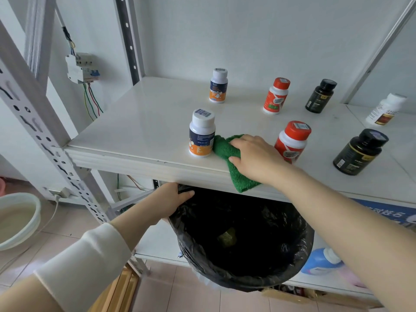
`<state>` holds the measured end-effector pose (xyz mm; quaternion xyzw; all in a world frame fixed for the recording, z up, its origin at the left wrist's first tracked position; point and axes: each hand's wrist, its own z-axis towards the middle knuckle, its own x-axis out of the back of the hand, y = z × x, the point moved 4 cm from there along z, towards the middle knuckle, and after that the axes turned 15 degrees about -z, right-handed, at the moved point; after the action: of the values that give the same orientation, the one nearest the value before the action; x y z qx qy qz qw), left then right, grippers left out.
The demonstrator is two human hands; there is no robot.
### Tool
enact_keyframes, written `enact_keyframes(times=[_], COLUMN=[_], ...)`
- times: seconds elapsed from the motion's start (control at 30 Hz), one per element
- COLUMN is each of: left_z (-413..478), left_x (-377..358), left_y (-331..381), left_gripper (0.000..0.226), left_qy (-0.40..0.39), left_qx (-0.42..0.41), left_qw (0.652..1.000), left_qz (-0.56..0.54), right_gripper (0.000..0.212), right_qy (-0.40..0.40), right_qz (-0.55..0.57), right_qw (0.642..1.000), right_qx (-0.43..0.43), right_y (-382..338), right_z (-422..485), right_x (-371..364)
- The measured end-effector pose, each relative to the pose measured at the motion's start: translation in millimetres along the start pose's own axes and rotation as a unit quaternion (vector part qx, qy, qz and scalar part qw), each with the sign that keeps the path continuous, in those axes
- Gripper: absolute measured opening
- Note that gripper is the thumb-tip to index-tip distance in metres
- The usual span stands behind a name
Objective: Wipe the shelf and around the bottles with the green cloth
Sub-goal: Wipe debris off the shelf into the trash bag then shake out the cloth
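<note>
The white shelf (139, 122) fills most of the view, and its top board carries 7 upright bottles in 2 loose rows. Below its front edge is a round bin (247, 275) lined with a black bag, its mouth open upward and its far side tucked under the board. A pale basin (18, 219) sits on the tiled floor at far left, well apart from the bin. A blue jug (319, 260) lies on the lower board just right of the bin.

The left hand (173, 199), coming out of a cream sleeve, is at the bin's far-left rim just under the shelf edge. Its grip is curled over rim and bag.

The right hand (254, 156), arm bare, lies at the front of the shelf on the green cloth (224, 149). Its grip is closed over the bunched cloth, fingers bent across the top and thumb against the near side.

The cloth rests on the board between 2 front bottles. Its left end touches the front white-capped bottle (202, 134) and its lower corner hangs over the shelf edge.

The front red-capped bottle (291, 143) stands just beside the right hand, with the front black bottle (359, 152) further right. Behind them stand the rear white-capped bottle (218, 85), the rear red-capped bottle (276, 95), the rear black bottle (320, 95) and, far right, a white bottle (386, 109).
</note>
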<state>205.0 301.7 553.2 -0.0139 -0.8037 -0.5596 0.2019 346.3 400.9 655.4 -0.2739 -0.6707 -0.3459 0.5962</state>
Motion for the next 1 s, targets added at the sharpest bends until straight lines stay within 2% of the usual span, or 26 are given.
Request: enact_keyframes(times=[0.23,0.37,0.43,0.53,0.6,0.67,0.8,0.9,1.0], left_z=[-0.1,-3.2,-5.6,-10.4,-14.0,-16.6,-21.0,-20.9,-21.2], left_x=[1.5,0.3,-1.5,-3.9,-4.5,-4.8,-4.2,-4.1,-6.0], left_y=[-2.5,-1.9,-1.3,-1.6,-2.0,-2.2,-2.0,-3.8,-6.4], left_gripper=[0.043,0.042,0.039,0.034,0.029,0.028,0.026,0.039,0.038], left_qy=[-0.004,-0.004,-0.005,-0.009,-0.01,-0.009,-0.01,-0.014,-0.012], left_qx=[0.028,0.026,0.027,0.041,0.051,0.055,0.054,0.056,0.054], left_qw=[1.0,1.0,1.0,0.999,0.999,0.998,0.998,0.998,0.998], left_qz=[0.001,0.0,-0.001,-0.004,-0.001,0.0,0.002,0.004,-0.007], right_gripper=[0.032,0.026,0.023,0.024,0.026,0.027,0.038,0.04,0.038], right_qy=[0.126,0.105,0.097,0.193,0.262,0.288,0.189,0.204,0.221], right_qz=[0.085,0.208,0.26,0.304,0.283,0.244,0.162,0.138,0.165], right_qw=[0.987,0.971,0.96,0.932,0.92,0.924,0.968,0.969,0.96], right_qx=[0.048,0.049,0.034,-0.041,-0.069,-0.063,-0.005,0.015,0.044], right_y=[2.1,11.1,16.9,33.2,39.2,37.1,10.2,1.8,1.0], right_z=[-54.8,-87.1,-96.5,-97.6,-89.9,-73.0,-37.5,-35.8,-49.7], right_x=[-7.9,-20.7,-24.1,-9.8,7.3,14.1,-15.5,-24.3,-23.7])
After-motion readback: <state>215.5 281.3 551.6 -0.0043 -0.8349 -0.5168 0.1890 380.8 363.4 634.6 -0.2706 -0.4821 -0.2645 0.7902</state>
